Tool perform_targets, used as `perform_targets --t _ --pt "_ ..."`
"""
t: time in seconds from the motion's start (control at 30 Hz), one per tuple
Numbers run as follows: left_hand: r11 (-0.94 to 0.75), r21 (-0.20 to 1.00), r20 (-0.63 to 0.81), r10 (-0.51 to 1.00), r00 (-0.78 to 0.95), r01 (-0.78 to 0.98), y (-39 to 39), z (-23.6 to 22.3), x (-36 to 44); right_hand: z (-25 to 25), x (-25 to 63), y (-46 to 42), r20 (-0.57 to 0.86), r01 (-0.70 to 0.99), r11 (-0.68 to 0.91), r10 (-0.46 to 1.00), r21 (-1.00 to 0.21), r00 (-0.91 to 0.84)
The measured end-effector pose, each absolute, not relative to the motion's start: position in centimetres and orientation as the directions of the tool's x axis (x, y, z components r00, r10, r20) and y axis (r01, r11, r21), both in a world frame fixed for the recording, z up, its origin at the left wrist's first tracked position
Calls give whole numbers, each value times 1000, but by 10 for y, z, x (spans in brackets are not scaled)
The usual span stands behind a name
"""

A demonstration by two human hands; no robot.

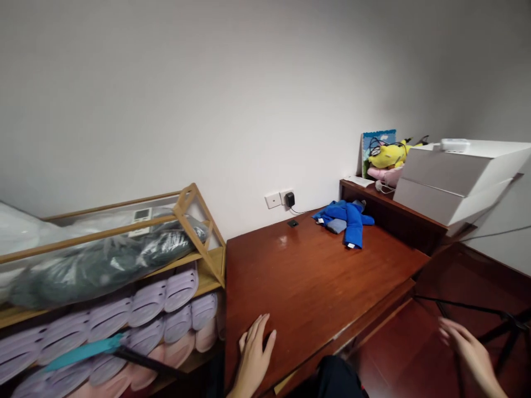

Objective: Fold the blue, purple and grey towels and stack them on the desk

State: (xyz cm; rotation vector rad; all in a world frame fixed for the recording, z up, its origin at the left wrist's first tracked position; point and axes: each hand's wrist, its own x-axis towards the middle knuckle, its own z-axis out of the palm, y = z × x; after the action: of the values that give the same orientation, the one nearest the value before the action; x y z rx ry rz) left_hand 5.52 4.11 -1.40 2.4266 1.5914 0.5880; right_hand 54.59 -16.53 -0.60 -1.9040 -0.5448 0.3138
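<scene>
My left hand [255,352] lies over the near left edge of a reddish-brown wooden desk [286,287], its fingers stretched out and nothing in them. Off the desk's right side, my right hand [465,344] hangs above the dark red floor, with its fingers loosely extended and empty. At the back right of the desktop is a crumpled heap of bright blue cloth [352,221] with small white tags, well away from both hands. A black plug adapter [290,199] sits in the wall socket behind the desk.
Left stands a wooden rack [209,271] holding rows of lilac slippers [148,304] and a plastic-wrapped dark bundle [112,265]. On a raised ledge at right are white boxes [440,171] and a yellow plush toy [390,156]. Black tripod legs [508,326] spread at right.
</scene>
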Motion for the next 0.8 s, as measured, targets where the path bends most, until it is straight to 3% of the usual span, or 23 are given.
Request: perform_targets --t 0.03,0.07,0.1,0.17,0.33,0.5,0.57,0.8 --pt "-399 368 229 914 334 840 46 -13 64 -1 546 -126 69 304 -334 564 -892 823" --pt "-397 370 234 915 329 840 50 -11 72 5 544 -84 189 457 -318 611 -831 769" --pt "-400 365 242 913 329 841 54 -10 80 13 539 -40 292 606 -300 668 -736 685" --pt "-414 334 268 903 336 847 60 -10 92 28 526 42 339 796 -366 760 -482 554" --pt "-491 162 388 829 402 856 67 -26 93 32 507 185 319 841 -394 797 -370 513" --pt "-552 -1 426 754 500 834 83 -63 83 -7 527 253 53 790 -539 816 -292 576" --pt "-550 -31 408 756 513 835 87 -69 81 -21 532 263 16 796 -549 821 -254 571" --pt "-519 -50 359 788 500 854 77 -36 89 -25 517 238 226 862 -494 832 -115 507"
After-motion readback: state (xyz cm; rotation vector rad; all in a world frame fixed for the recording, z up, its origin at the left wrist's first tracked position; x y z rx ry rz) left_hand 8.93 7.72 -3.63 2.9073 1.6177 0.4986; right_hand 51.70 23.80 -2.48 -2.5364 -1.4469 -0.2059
